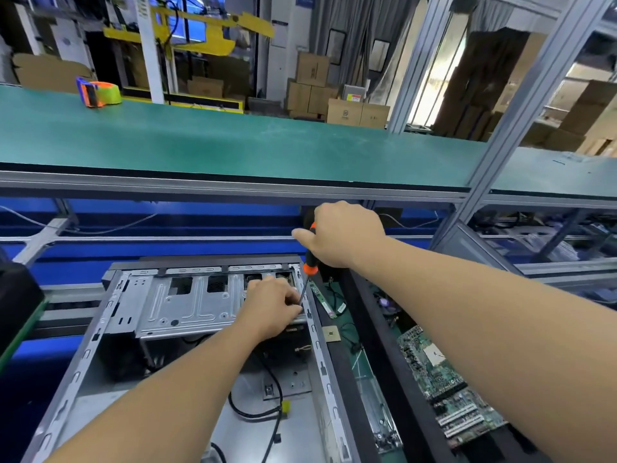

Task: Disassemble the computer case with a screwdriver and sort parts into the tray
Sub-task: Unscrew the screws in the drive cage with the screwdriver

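Open computer case (187, 345) on the counter, directly beneath both grips: sheet steel, likely heavy and stiff, edges probably sharp; best held by the side rails. One screwdriver (310, 262), orange-and-black handle wrapped in the right hand (344, 233), shaft angled down to the drive cage (187, 305). Left hand (272, 307) curled at the tip, apparently pinching there; screw itself hidden. Right of the grips, one tray (394, 355): one motherboard (447, 389), one memory stick (322, 300), one processor chip (330, 335).

The computer case (187, 329) lies left of the tray (374, 345), which holds a motherboard (447, 389).
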